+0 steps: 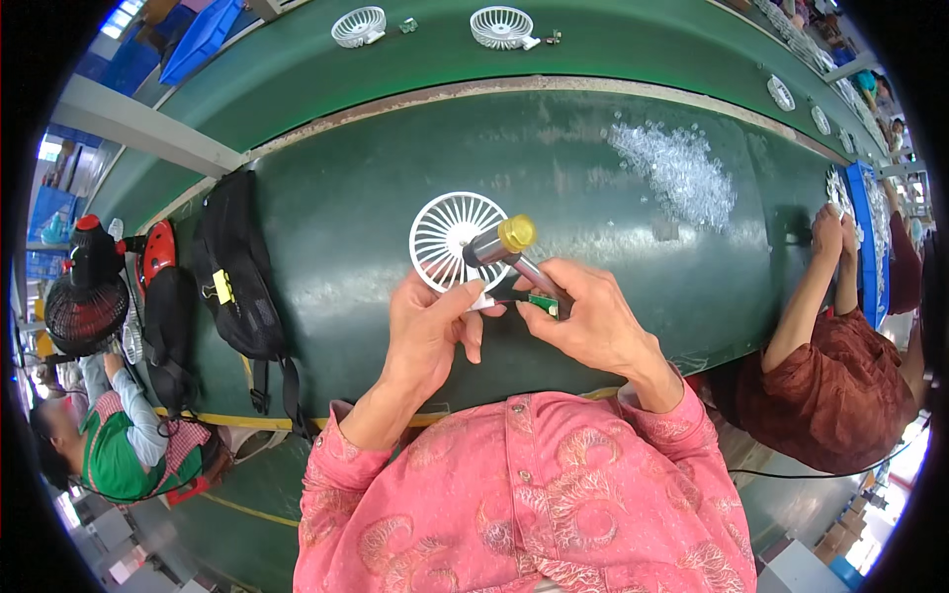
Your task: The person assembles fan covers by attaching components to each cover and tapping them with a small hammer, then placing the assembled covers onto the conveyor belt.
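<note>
A white round fan grille (pixel 447 237) lies on the green table (pixel 593 257) right in front of me. My left hand (pixel 427 331) pinches its small white stem at the lower edge, thumb and fingers closed on it. My right hand (pixel 593 316) grips a small mallet (pixel 506 243) with a grey head and yellow cap, its head resting over the grille's right side. A small green circuit board (pixel 542 302) with thin wires sits between my two hands, by my right fingertips.
A heap of small clear plastic parts (pixel 677 173) lies at the right rear. Two more white fan grilles (pixel 359 26) (pixel 501 27) ride the far green belt. A black bag (pixel 237 267) rests at left. A co-worker in brown (pixel 840 366) works at right; another person (pixel 119 435) sits at lower left.
</note>
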{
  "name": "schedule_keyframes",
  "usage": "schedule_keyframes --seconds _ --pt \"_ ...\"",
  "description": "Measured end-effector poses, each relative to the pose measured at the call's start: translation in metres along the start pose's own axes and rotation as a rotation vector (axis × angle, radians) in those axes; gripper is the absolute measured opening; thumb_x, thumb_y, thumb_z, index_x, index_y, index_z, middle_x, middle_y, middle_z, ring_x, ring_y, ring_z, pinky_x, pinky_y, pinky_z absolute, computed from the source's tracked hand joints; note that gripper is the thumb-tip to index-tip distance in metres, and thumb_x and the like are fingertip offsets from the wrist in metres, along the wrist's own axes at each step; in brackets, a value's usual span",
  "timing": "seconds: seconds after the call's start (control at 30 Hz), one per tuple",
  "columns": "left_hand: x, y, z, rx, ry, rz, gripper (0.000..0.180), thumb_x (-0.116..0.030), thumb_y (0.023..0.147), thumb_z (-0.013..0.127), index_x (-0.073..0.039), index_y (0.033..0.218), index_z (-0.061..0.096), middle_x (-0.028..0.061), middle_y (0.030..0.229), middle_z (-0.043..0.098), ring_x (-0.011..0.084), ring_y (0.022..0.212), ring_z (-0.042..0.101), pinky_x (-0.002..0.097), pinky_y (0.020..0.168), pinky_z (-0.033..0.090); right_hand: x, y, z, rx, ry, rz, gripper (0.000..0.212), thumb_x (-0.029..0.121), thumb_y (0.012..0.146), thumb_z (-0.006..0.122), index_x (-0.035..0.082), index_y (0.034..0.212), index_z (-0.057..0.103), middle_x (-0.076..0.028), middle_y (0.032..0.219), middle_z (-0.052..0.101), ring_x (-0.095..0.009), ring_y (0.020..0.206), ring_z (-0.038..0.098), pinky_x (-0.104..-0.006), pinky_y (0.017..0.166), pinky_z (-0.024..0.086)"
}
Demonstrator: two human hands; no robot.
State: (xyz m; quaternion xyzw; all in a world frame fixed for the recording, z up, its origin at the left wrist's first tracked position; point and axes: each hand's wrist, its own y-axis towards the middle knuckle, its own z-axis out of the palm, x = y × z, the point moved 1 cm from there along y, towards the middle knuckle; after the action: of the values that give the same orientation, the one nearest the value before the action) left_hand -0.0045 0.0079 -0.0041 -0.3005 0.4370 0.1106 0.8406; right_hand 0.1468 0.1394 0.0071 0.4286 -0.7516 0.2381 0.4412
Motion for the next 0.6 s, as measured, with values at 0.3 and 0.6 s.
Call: schedule_keyframes --seconds 0.3,0.6 --pt "0.010 -0.006 0.000 -0.003 -0.232 -0.211 0.018 -0.007 0.091 0.061 0.003 0.105 0.059 0.0107 0.080 0.066 0.0154 0.050 0.058 0.0284 0.039 0.047 0.014 -0.008 0.010 -0.095 -0.014 -0.224 0.020 0.014 0.083 0.075 0.002 0.095 0.065 -0.011 0.076 0.061 -0.028 0.068 0.064 -0.0366 0.057 0.051" --pt "0.013 -0.015 -0.002 0.062 -0.175 -0.367 0.030 -0.029 0.096 0.063 0.000 0.100 0.058 0.0074 0.071 0.062 0.0173 0.057 0.064 0.0269 0.044 0.050 0.019 -0.015 0.018 -0.006 -0.214 -0.300 0.023 0.009 0.081 0.071 0.004 0.102 0.065 -0.008 0.093 0.061 -0.028 0.070 0.066 -0.0394 0.055 0.052"
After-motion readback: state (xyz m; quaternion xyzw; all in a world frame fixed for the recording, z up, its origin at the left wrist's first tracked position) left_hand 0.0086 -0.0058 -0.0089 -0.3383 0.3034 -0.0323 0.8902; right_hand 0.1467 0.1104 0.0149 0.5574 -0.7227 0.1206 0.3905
